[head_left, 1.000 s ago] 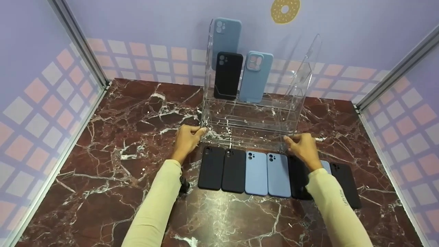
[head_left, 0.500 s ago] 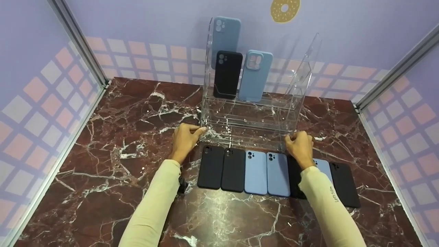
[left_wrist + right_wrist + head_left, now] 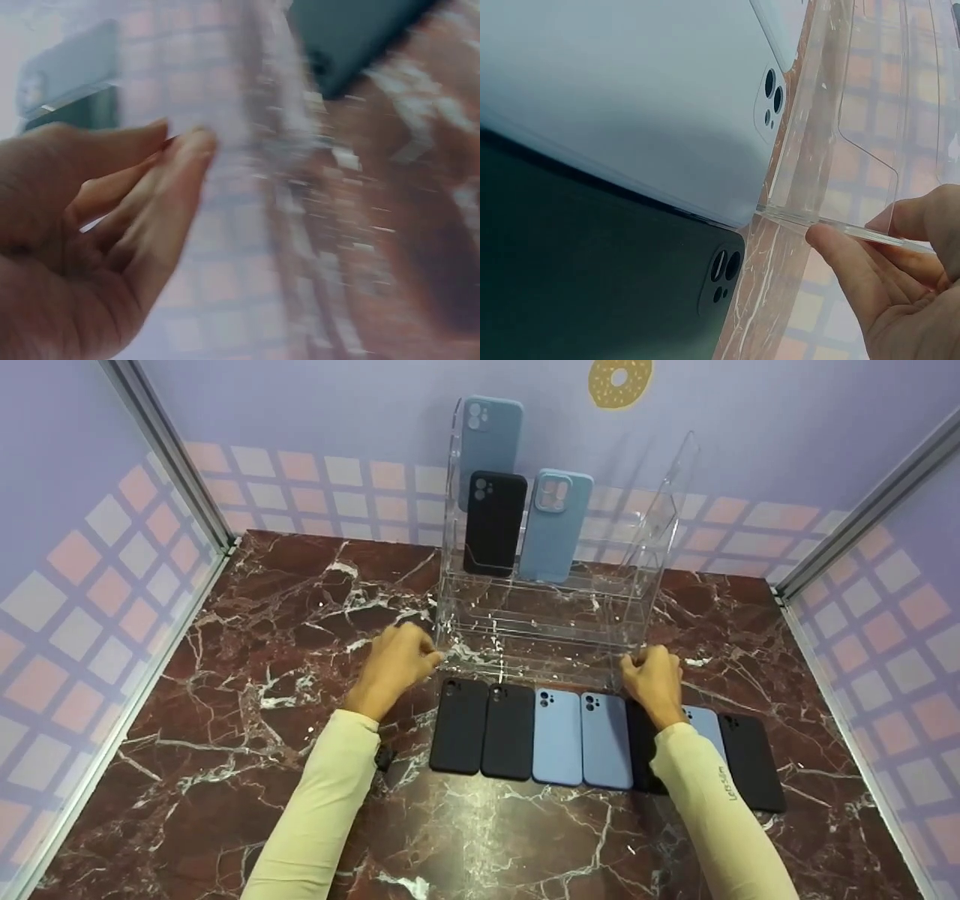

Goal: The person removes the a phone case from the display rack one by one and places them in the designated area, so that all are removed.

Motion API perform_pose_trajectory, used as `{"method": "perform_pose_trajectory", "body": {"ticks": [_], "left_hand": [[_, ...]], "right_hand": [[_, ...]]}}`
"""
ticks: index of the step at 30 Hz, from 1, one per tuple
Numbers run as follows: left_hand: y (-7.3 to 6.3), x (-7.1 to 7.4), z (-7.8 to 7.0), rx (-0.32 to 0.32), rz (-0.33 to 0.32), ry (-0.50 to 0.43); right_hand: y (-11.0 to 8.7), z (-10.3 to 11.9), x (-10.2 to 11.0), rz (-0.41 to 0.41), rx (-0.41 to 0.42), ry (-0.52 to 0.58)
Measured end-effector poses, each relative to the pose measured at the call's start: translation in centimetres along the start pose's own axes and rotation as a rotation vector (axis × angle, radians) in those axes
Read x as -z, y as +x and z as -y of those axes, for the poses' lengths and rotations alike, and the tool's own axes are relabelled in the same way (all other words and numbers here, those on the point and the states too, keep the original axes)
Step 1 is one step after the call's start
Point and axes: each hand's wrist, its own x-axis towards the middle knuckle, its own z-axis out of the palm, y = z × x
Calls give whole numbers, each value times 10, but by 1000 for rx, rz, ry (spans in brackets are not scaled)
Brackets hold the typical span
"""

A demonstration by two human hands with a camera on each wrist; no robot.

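Note:
A clear tiered display stand (image 3: 547, 649) stands on the table by the back wall. On its steps lean a blue phone case (image 3: 491, 442), a black phone case (image 3: 495, 523) and a light-blue phone case (image 3: 556, 529). My right hand (image 3: 654, 679) pinches the stand's front right side panel (image 3: 840, 226) between thumb and fingers. Just off the front left corner is my left hand (image 3: 397, 664), fingers loosely bent, holding nothing; the left wrist view is blurred. Before the stand lies a row of black and blue phone cases, including a black one (image 3: 459, 726) and a blue one (image 3: 557, 735).
The right forearm covers part of the row, over a black case (image 3: 646, 742) and a blue case (image 3: 705, 727). Another black case (image 3: 752, 761) ends the row at right. Patterned walls (image 3: 300, 405) enclose the marbled table (image 3: 247, 720) behind and on both sides.
My left hand has come away from the stand's left corner, slightly to the left. The right hand's fingers have closed in on the right corner and stay there. The stand looks unmoved.

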Motion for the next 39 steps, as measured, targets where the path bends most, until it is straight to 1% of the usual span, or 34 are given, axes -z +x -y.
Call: {"method": "perform_pose_trajectory", "body": {"ticks": [1, 3, 5, 7, 9, 12, 16, 21, 24, 25, 28, 33, 35, 39], "left_hand": [[-1, 4, -8, -20, 21, 1], [-1, 11, -26, -57, 27, -4], [1, 18, -46, -95, -2, -13], [6, 24, -66, -112, -39, -17], [13, 29, -84, -135, -82, -10], [26, 35, -106, -163, -136, 38], [48, 41, -125, -218, -206, 135], [77, 41, -140, -310, -285, 271], [92, 38, -147, -355, -294, 360], [96, 37, -149, -361, -287, 385], [106, 35, -153, -356, -230, 455], [118, 36, -151, -317, -129, 546], [120, 37, -148, -311, -100, 564], [121, 36, -145, -315, -70, 548]], "right_hand": [[0, 0, 0, 0, -1, 1], [0, 0, 0, 0, -4, 3], [0, 0, 0, -3, -7, 1], [0, 0, 0, -2, -12, -2], [0, 0, 0, 5, -15, -3], [0, 0, 0, 10, -17, -1], [0, 0, 1, 7, -10, -1], [0, 0, 2, 9, -10, -4], [0, 0, 1, 13, -15, -4], [0, 0, 1, 15, -18, -4], [-1, 0, 1, 20, -25, -1], [-1, 1, 1, 30, -27, -4], [-1, 1, 1, 29, -25, -6], [-2, 2, 1, 24, -25, -6]]}}
